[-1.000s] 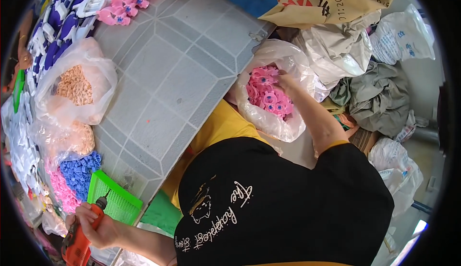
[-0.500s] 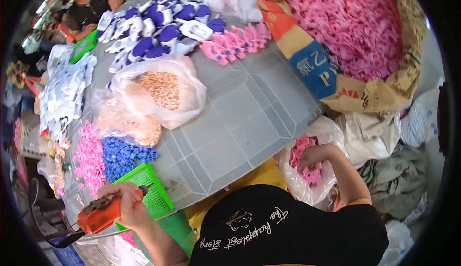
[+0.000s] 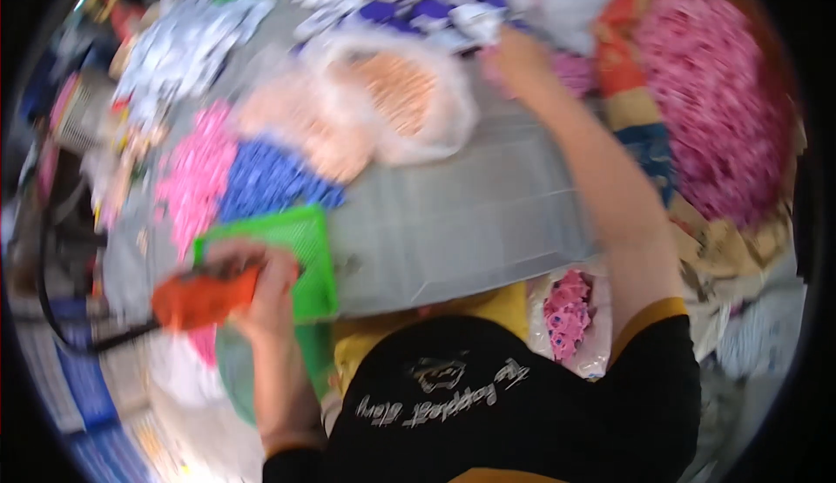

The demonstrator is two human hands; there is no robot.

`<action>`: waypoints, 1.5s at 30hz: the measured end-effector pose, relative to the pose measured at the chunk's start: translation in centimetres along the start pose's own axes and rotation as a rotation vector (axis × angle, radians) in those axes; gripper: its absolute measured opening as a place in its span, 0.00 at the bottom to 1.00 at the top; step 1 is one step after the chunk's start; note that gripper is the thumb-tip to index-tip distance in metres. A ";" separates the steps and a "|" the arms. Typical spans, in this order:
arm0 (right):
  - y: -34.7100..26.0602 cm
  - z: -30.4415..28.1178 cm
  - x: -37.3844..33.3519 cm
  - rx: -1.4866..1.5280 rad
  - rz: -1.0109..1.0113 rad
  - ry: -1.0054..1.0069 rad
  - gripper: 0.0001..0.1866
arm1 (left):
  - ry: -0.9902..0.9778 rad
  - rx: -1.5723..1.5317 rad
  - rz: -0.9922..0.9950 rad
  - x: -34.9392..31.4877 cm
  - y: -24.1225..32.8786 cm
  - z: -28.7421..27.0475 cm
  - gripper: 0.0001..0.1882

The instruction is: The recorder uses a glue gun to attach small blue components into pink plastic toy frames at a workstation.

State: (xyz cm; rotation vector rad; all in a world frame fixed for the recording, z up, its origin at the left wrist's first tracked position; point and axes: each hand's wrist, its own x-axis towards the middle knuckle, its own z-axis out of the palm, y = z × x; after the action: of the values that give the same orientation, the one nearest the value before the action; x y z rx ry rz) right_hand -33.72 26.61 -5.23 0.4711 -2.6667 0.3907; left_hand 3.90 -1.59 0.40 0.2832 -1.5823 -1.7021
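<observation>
At lower left of the frame, the left hand [image 3: 268, 281] grasps the drill [image 3: 202, 300]. At upper right, the right hand [image 3: 524, 63] meets pink parts [image 3: 572, 74]; its grip is too blurred to tell.

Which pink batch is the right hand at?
The pink pieces beside the purple-and-white parts: the right hand overlaps them; other pink batches lie apart.

Written upside down in white script [image 3: 448, 398] across the black shirt [image 3: 531, 418]. Printed also on the tan paper sack [image 3: 646, 156] with blue and red panels, too blurred to read; likewise, faintly, on the white bag [image 3: 762, 333] at right.
</observation>
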 end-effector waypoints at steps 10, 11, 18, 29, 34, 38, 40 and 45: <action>1.7 -1.9 -1.6 -0.194 -0.177 -0.016 0.15 | -0.131 0.094 0.008 3.1 -1.8 -3.3 0.12; 2.1 -2.8 -2.2 -0.071 -0.103 -0.045 0.17 | -0.121 0.105 0.014 3.1 -1.7 -3.2 0.12; -6.4 -8.7 -13.1 0.864 0.325 -0.454 0.18 | -0.132 0.119 -0.012 3.6 -2.6 -3.5 0.13; -18.4 -2.5 -18.2 1.124 0.192 -0.714 0.13 | -0.189 0.049 0.020 3.8 -3.3 -3.2 0.14; -20.5 -1.0 -18.7 1.018 0.117 -0.632 0.10 | -0.182 0.071 0.066 3.4 -2.9 -3.1 0.14; -20.5 -0.4 -19.3 1.012 0.107 -0.555 0.09 | -0.194 0.039 0.151 3.3 -0.8 -1.9 0.13; -20.6 -0.2 -19.3 0.999 0.112 -0.513 0.09 | -0.226 0.000 0.148 3.2 -0.3 -1.4 0.13; -20.9 -0.5 -19.1 0.969 0.138 -0.521 0.10 | -0.366 -0.163 0.113 2.0 -0.2 1.2 0.13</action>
State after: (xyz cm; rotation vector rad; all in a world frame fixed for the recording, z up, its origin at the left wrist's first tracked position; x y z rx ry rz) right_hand -9.18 12.92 -8.86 0.7257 -2.8183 1.8461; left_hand 1.72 -2.03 1.14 -0.2082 -1.6644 -1.8551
